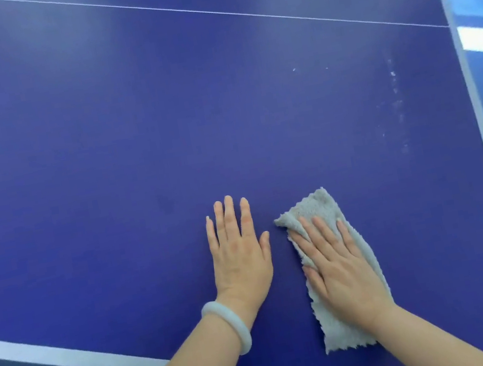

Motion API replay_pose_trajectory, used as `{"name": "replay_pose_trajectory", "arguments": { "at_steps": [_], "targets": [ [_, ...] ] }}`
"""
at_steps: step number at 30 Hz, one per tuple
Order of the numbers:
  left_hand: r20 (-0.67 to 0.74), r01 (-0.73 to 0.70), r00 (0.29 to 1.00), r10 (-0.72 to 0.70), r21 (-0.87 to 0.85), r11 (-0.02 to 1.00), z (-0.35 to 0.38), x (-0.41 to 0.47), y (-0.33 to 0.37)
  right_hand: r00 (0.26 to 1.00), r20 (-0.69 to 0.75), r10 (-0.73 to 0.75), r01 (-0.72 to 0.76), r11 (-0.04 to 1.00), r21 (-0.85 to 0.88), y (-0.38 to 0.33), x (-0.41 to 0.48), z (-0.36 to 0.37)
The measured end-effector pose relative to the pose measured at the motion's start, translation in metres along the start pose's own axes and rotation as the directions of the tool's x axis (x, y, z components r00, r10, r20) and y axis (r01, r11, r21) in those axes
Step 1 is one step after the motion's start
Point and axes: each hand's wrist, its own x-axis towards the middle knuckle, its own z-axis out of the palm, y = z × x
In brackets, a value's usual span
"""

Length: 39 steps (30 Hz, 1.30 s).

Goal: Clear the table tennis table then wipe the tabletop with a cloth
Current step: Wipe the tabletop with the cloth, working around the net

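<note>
A blue table tennis tabletop (104, 173) is seen from above and fills most of the frame. At lower centre the left hand (239, 256), with a pale bangle (227, 325) at its wrist, is laid flat on the bare surface. Its fingers are straight and slightly spread, and nothing is held.

Just to its right, the right hand (340, 265) is pressed flat on a pale grey fluffy cloth (338, 332), with the fingers straight and not curled around it. The cloth is spread near the white edge band (70, 352) at the bottom of the frame. White smears (397, 99) are seen at the right of the frame, well apart from the cloth.

Because the cloth is only pinned by pressure, it may bunch up or slip out during a stroke. The smears may be missed, and prints may be left by the bare left palm.
</note>
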Motion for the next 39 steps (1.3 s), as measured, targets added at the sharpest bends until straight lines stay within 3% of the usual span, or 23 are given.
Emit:
{"name": "replay_pose_trajectory", "arguments": {
  "at_steps": [3,5,7,11,13,15,16,18,20,22,26,28,30,32,34,36,38,39],
  "targets": [
    [0.077,-0.038,0.997,0.033,0.067,0.997,0.023,-0.027,0.053,0.984,0.034,0.173,-0.173,0.985,-0.007,0.056,0.000,-0.007],
    [0.066,0.047,0.996,-0.053,0.089,0.995,0.033,-0.033,0.076,0.932,0.023,0.361,-0.361,0.932,0.029,0.077,0.002,-0.012],
    [0.036,0.116,0.992,-0.121,0.130,0.985,0.036,-0.032,0.087,0.916,-0.002,0.402,-0.402,0.915,0.045,0.073,-0.010,-0.011],
    [-0.011,0.131,0.991,-0.131,0.161,0.978,0.040,-0.032,0.088,0.998,-0.017,0.067,-0.066,0.997,0.029,0.055,-0.100,0.006],
    [-0.027,0.138,0.990,-0.136,0.143,0.980,0.042,-0.033,0.090,0.993,-0.002,-0.114,0.114,0.993,0.018,0.083,-0.140,0.007],
    [-0.046,0.143,0.989,-0.138,0.132,0.981,0.045,-0.031,0.091,0.984,0.017,-0.175,0.176,0.983,-0.057,0.131,-0.147,0.001],
    [-0.052,0.145,0.989,-0.140,0.130,0.981,0.046,-0.032,0.091,0.991,0.004,-0.133,0.133,0.985,-0.113,0.156,-0.142,-0.003],
    [-0.067,0.147,0.988,-0.140,0.126,0.981,0.047,-0.033,0.093,0.989,0.016,0.145,-0.143,0.986,-0.084,0.201,-0.120,-0.012],
    [-0.078,0.154,0.986,-0.146,0.121,0.981,0.047,-0.033,0.093,0.905,0.020,0.426,-0.426,0.904,0.040,0.216,-0.096,-0.015],
    [-0.081,0.160,0.985,-0.150,0.128,0.979,0.047,-0.032,0.092,0.874,0.000,0.486,-0.485,0.872,0.072,0.193,-0.079,-0.011],
    [-0.086,0.161,0.985,-0.150,0.129,0.979,0.046,-0.032,0.093,0.997,-0.005,0.072,-0.071,0.997,0.023,0.124,-0.092,0.002],
    [-0.084,0.166,0.984,-0.156,0.130,0.978,0.046,-0.032,0.094,0.992,0.023,-0.124,0.123,0.991,0.044,0.128,-0.111,0.001],
    [-0.082,0.167,0.984,-0.156,0.135,0.977,0.046,-0.031,0.096,0.978,0.032,-0.208,0.207,0.978,0.032,0.163,-0.117,-0.003],
    [-0.083,0.166,0.984,-0.156,0.129,0.978,0.047,-0.032,0.096,0.994,0.015,-0.112,0.112,0.994,-0.005,0.211,-0.107,-0.008],
    [-0.086,0.166,0.984,-0.156,0.127,0.978,0.047,-0.032,0.096,0.989,0.035,0.144,-0.145,0.989,0.026,0.253,-0.085,-0.018],
    [-0.089,0.170,0.983,-0.159,0.137,0.976,0.046,-0.031,0.096,0.952,0.050,0.303,-0.306,0.949,0.078,0.260,-0.070,-0.021],
    [-0.080,0.173,0.983,-0.162,0.145,0.974,0.046,-0.032,0.097,0.948,0.015,0.318,-0.318,0.942,0.104,0.233,-0.073,-0.016],
    [-0.085,0.185,0.981,-0.174,0.145,0.972,0.044,-0.031,0.097,0.966,-0.014,0.258,-0.255,0.962,0.100,0.213,-0.078,-0.012]
  ]
}}
